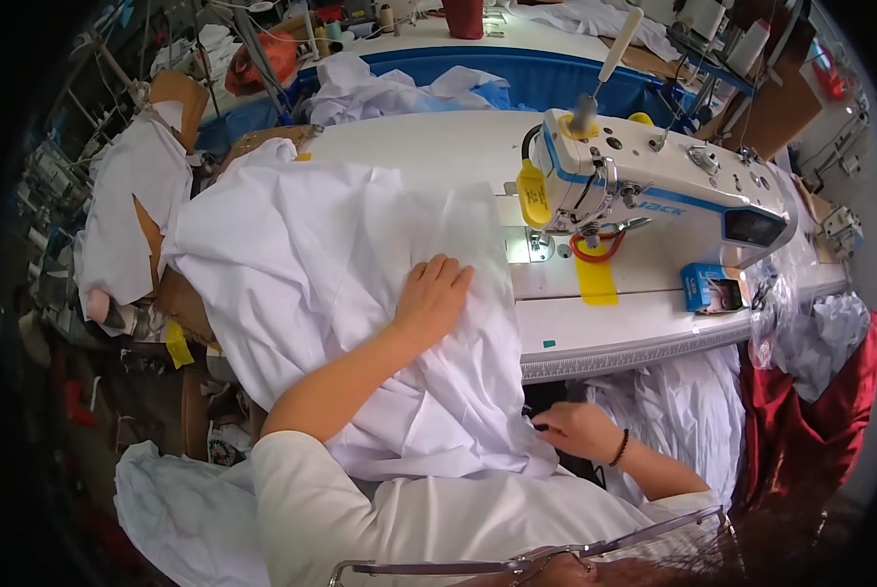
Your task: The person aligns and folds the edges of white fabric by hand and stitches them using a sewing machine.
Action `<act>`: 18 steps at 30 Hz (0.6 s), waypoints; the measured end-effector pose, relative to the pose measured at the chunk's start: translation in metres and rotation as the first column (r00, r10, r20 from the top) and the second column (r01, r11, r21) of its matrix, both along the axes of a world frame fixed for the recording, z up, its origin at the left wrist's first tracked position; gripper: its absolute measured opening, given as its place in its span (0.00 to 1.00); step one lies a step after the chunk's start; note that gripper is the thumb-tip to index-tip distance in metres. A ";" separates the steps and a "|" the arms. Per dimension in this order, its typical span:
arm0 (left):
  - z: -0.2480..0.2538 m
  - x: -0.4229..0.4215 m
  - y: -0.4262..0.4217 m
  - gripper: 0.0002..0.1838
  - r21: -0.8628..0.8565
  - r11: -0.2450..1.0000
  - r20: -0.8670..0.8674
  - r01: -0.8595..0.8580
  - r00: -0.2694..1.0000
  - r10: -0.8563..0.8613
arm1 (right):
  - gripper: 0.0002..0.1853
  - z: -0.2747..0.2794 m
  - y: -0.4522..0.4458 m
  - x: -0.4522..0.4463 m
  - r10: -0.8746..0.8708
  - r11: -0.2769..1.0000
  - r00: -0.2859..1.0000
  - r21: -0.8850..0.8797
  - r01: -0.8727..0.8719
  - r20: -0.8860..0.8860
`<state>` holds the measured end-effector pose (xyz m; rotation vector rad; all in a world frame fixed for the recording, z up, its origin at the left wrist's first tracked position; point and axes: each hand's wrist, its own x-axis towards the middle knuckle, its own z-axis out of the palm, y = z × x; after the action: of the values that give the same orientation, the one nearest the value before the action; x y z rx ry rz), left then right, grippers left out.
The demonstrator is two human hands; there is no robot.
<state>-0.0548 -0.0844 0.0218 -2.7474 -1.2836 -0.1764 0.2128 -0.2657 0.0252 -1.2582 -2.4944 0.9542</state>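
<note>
White cloth (pixel 301 245) spreads over the left part of the sewing table and hangs down over its front edge to the lap. My left hand (pixel 432 303) lies flat on this cloth, fingers stretched toward the back, left of the sewing machine (pixel 653 186). Below the table edge, my right hand (pixel 577 430), with a dark bead bracelet at the wrist, is at the cloth's lower right edge. Its fingers are bent, and whether they grip the cloth is unclear. Red-handled scissors (pixel 600 245) lie beneath the machine arm.
A small blue box (pixel 714 288) stands on the table (pixel 595 323) right of a yellow patch. More white cloth (pixel 673 401) hangs below the front edge, with red fabric (pixel 815 421) farther right. Behind the table is a blue trough (pixel 546 78) with white cloth.
</note>
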 end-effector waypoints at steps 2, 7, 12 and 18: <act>-0.007 0.000 -0.007 0.23 0.269 0.961 0.390 0.061 0.905 -0.167 | 0.20 0.031 0.033 -0.015 -0.418 0.908 0.898 -0.036 0.417 -0.138; 0.021 0.011 -0.009 0.24 0.073 0.997 0.212 0.040 0.976 -0.054 | 0.21 0.002 0.092 -0.066 -0.372 0.774 0.918 0.501 0.387 -0.134; 0.028 0.030 0.028 0.23 0.013 0.976 -0.019 0.218 0.976 -0.218 | 0.24 0.003 0.090 -0.096 -0.279 0.888 0.960 0.373 0.268 -0.026; -0.014 0.021 0.034 0.10 -0.285 0.953 0.789 0.099 0.589 0.175 | 0.21 0.007 0.088 -0.106 -0.577 0.817 0.473 -0.476 0.326 -0.666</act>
<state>-0.0336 -0.0504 0.0081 -2.9608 -1.6341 -1.5275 0.1065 -0.1778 0.0321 -1.1156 -1.2507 1.3533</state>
